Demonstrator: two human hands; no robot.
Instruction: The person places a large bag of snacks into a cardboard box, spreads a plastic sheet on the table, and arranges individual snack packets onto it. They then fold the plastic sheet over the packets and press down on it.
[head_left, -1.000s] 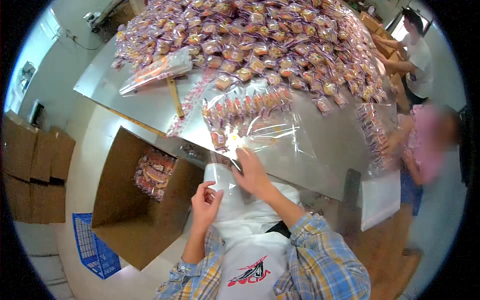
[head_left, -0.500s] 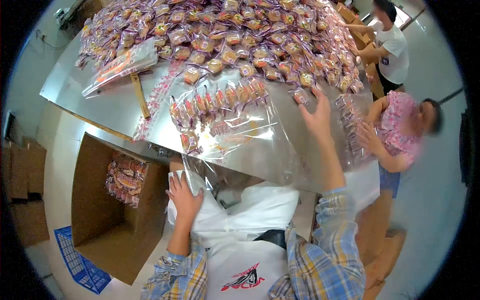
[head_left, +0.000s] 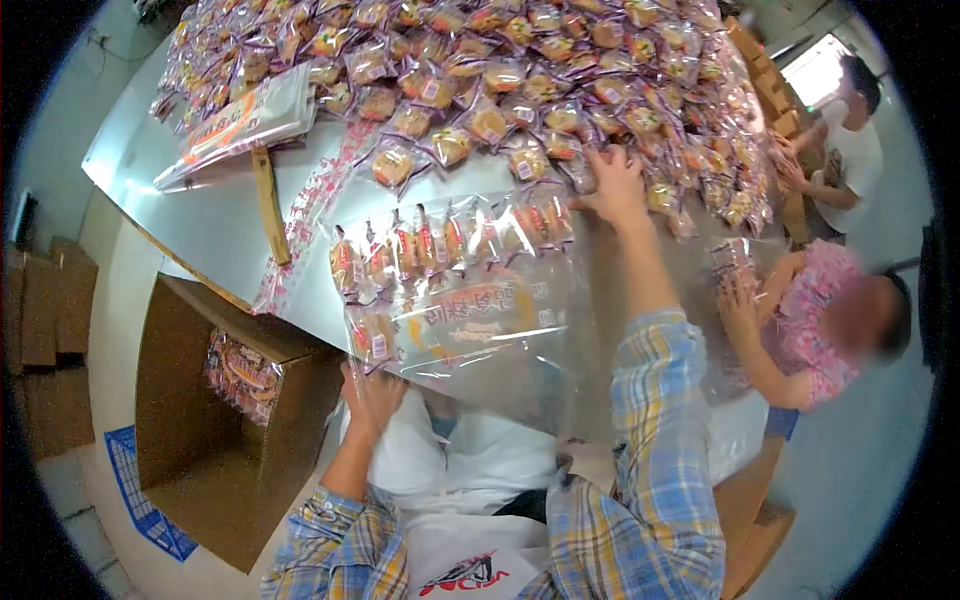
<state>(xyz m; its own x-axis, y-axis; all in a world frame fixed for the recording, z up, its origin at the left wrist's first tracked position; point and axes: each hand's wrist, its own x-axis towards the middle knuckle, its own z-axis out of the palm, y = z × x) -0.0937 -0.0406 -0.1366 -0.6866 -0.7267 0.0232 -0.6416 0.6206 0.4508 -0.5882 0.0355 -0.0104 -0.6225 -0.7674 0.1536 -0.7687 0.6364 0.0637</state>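
Note:
A clear printed plastic bag point(head_left: 480, 330) lies at the table's near edge, with a row of wrapped cakes point(head_left: 430, 242) along its far part. One more wrapped cake point(head_left: 372, 338) sits at the bag's lower left. My left hand point(head_left: 374, 400) is at the table edge below that cake, behind the clear film; its fingertips are hidden. My right hand point(head_left: 615, 190) reaches to the near edge of the pile of wrapped cakes point(head_left: 500, 75), thumb and fingers spread around a wrapped cake, right of the row. Whether it grips that cake is unclear.
Flat printed bags point(head_left: 245, 125) lie at the left over a wooden strip point(head_left: 268, 205). An open cardboard box point(head_left: 215, 480) holding a packed bag stands below left, beside a blue crate point(head_left: 150, 510). Two people are at the right; one in a pink top point(head_left: 825, 310) handles another bag.
My right hand has moved up and slightly left to the pile. My left hand has moved from my lap area up to the bag's lower edge. The view has shifted.

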